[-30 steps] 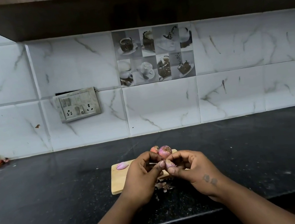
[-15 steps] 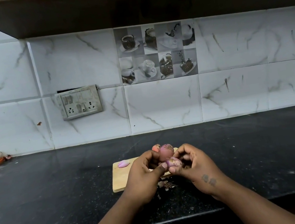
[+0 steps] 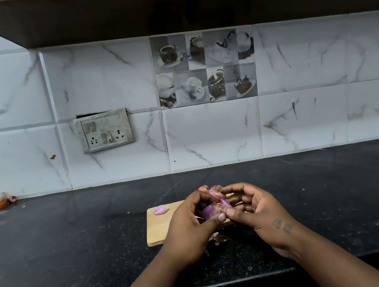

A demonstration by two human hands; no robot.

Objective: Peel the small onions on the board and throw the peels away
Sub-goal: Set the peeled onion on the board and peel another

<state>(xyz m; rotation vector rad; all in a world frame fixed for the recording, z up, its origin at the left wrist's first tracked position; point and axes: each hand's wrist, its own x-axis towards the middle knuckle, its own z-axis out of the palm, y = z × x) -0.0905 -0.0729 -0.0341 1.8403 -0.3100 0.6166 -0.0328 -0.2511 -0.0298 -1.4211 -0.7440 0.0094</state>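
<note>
A small onion (image 3: pixel 212 210), purple and partly skinned, is held just above the wooden cutting board (image 3: pixel 158 230), over its 3 o'clock end. The left hand (image 3: pixel 192 228) grips it from 9 o'clock, fingers curled over the top and thumb tip against its near side. The right hand (image 3: pixel 257 212) comes in from 3 o'clock, its thumb pinching the loose brown skin at the onion's 5 o'clock edge, with its fingers curled behind. At 12 o'clock from the held onion sit two unpeeled onions (image 3: pixel 215 190), touching each other. A peeled pink onion (image 3: pixel 161 209) lies at the board's 11 o'clock corner. Dry peels (image 3: pixel 220 237) lie on the black countertop (image 3: pixel 76 250) at the board's 5 o'clock corner.
</note>
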